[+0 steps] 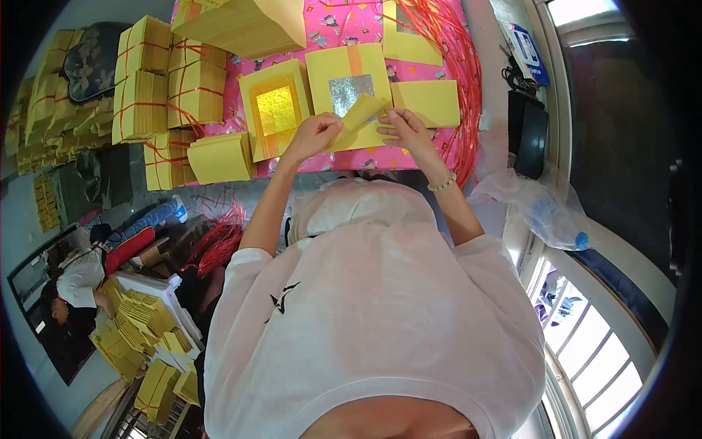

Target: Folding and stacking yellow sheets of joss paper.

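Note:
A thin yellow paper sheet [363, 112] is lifted and curled in front of me, over a yellow sheet stack bearing a silver foil square [350, 93]. My left hand [316, 137] is closed in a pinch at the sheet's left side. At its right end, my right hand [409, 134] has the corner at its fingertips, the other fingers slightly bent. Left of them lies a yellow stack with a gold foil square [278, 111]. Close to my right hand is another yellow stack [431, 102].
The table has a pink patterned cloth [340, 29]. Red plastic strings [470, 80] hang along its right edge. Tied yellow paper bundles [140, 102] are piled at left, beside a loose stack [219, 157]. A clear plastic bag [537, 201] lies right. Another person [82, 278] works lower left.

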The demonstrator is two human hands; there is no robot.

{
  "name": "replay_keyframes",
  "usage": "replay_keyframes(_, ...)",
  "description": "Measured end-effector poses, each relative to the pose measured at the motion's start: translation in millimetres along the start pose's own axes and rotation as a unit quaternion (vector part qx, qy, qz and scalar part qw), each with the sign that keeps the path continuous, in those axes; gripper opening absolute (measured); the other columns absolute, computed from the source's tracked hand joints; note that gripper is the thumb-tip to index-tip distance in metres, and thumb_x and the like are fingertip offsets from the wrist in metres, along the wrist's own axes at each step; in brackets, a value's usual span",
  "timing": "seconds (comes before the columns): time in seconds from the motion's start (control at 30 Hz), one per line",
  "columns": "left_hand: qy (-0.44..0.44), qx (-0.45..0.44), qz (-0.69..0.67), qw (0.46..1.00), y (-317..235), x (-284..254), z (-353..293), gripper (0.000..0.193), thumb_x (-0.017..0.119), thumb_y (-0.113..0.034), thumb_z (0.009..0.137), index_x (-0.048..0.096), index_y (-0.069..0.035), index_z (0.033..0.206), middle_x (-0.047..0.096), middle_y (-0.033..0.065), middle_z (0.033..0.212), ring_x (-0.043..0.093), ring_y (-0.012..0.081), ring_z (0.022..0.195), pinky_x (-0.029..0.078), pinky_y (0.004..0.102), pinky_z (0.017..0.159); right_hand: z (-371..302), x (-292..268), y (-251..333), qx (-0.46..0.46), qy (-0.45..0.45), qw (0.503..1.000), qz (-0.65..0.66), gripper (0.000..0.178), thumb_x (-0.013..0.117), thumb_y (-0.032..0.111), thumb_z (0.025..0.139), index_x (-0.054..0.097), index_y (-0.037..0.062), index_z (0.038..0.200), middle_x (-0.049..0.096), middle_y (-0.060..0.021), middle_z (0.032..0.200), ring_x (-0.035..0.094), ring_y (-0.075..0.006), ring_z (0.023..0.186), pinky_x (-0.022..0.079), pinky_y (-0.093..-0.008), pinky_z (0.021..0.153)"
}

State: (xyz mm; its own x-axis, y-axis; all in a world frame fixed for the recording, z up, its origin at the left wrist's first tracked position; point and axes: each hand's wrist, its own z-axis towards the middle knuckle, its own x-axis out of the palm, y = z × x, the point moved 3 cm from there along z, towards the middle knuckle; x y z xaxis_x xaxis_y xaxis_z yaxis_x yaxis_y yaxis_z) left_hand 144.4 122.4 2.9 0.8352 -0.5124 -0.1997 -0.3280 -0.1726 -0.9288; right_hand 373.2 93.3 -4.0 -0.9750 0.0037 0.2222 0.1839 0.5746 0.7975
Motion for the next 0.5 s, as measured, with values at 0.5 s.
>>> replay_keyframes(0.5,-0.027,-0.030,0.020,0.999,4.7,5.5,-0.4,0.020,0.062,-0.016,0.085,0.070,-0.002,0.097,0.061,-0.0020,0.069,0.051,0.0042,0.062,0.043,0.0224,0.059,-0.3,-1.1,0.7,0.005,0.017,1.000,0.009,0.033,0.049,0.031,0.096,0.052,0.0055,0.117,0.061,-0.0057,0.107,0.063,-0.0171,0.094,0.052,-0.0295,0.076)
